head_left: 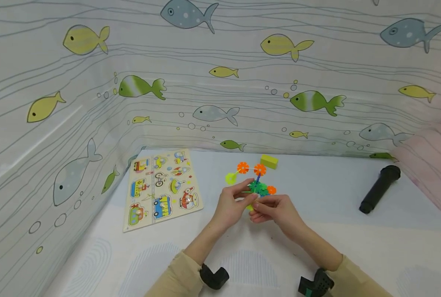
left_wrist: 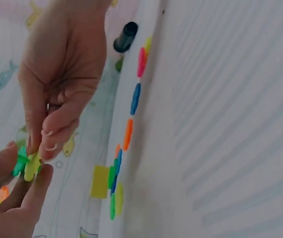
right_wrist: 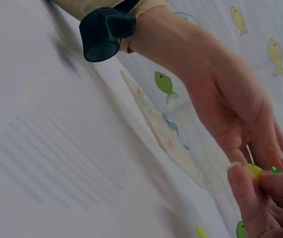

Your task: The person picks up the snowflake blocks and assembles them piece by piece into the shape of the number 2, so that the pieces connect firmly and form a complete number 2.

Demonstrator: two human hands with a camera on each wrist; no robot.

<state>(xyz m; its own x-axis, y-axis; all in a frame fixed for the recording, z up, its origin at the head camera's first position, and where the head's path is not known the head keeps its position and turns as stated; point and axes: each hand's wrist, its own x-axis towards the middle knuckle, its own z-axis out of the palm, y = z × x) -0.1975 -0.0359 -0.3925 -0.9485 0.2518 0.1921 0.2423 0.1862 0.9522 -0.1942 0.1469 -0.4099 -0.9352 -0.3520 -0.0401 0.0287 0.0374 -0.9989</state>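
Both hands meet over the middle of the table. My right hand [head_left: 277, 212] pinches a small yellow interlocking building disc [right_wrist: 253, 171] between thumb and finger. My left hand [head_left: 232, 206] holds a green interlocking disc [left_wrist: 21, 161] that sits against the yellow one, the two edges overlapping in the left wrist view. Fingers cover much of both pieces. Just beyond the fingertips are more notched discs: two orange ones, the nearer an orange disc [head_left: 259, 169], a yellow-green disc [head_left: 231, 178] and a green cluster [head_left: 263, 189]. In the left wrist view a pink disc [left_wrist: 141, 62] and a blue disc [left_wrist: 135, 99] show edge-on.
A wooden picture puzzle board [head_left: 161, 189] lies to the left. Behind the discs stands a yellow block [head_left: 269, 161]. A black cylinder like a microphone or torch [head_left: 380, 189] lies at the right. Fish-printed sheeting [head_left: 250, 103] rises behind the table.
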